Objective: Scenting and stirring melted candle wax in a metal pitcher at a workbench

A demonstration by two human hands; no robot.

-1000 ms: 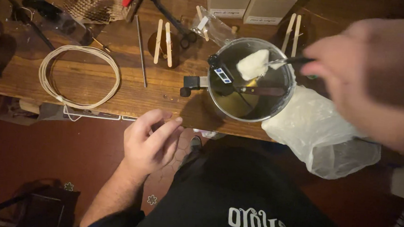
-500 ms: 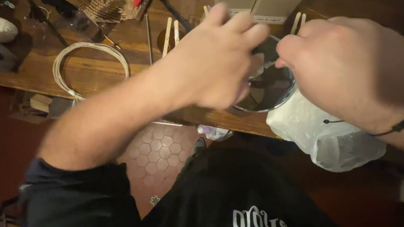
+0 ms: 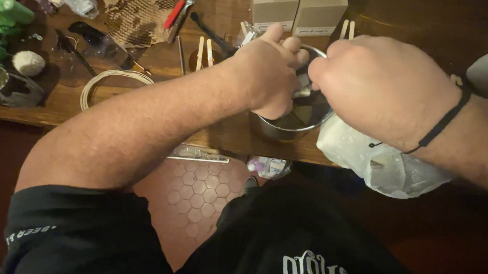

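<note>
We are steadying the pot (image 3: 290,125) at the table (image 3: 144,100) edge with our left hand (image 3: 270,71) clenched over its near rim, while our right hand (image 3: 382,89), closed on something hidden, is working just inside, so we are keeping both wrists low.

A dark wooden table (image 3: 144,100) is seen across the upper part of the frame, its front edge running left to right approx. mid-height. Below it, at lower centre, a floor (image 3: 195,199) of small reddish-brown hexagonal tiles is shown. Light is warm & dim; the lower left & right corners are lost in shadow. No walls or windows are caught.
</note>
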